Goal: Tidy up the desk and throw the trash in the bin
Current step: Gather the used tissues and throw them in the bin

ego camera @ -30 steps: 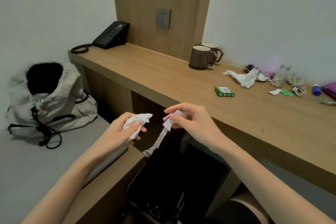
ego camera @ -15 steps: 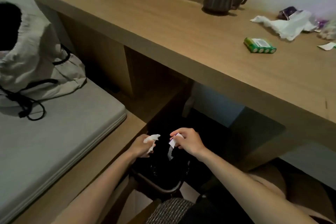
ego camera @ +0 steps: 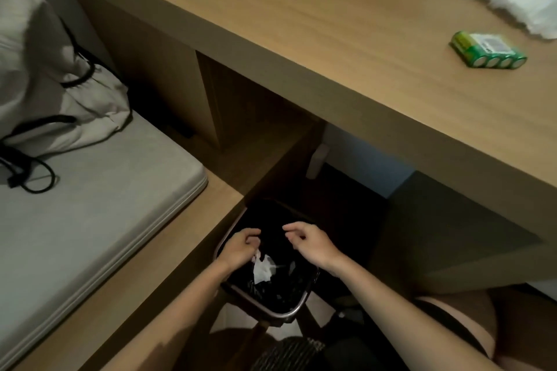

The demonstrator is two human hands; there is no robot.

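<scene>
Drop looks basically done: left hand (ego camera: 241,247) and right hand (ego camera: 310,245) both hang over the mouth of the bin (ego camera: 271,312), fingers loosely curled, gripping nothing as far as I can see. A white wad (ego camera: 263,271) sits inside on the black liner, right under the left fingers; can't tell if it touches them. Tip: let go over the middle of the opening, not the rim, so nothing lands on the floor. The bench (ego camera: 301,24) has more, a crumpled tissue (ego camera: 518,9) that's surely trash. I'd guess the batteries (ego camera: 488,50) just need straightening.
</scene>
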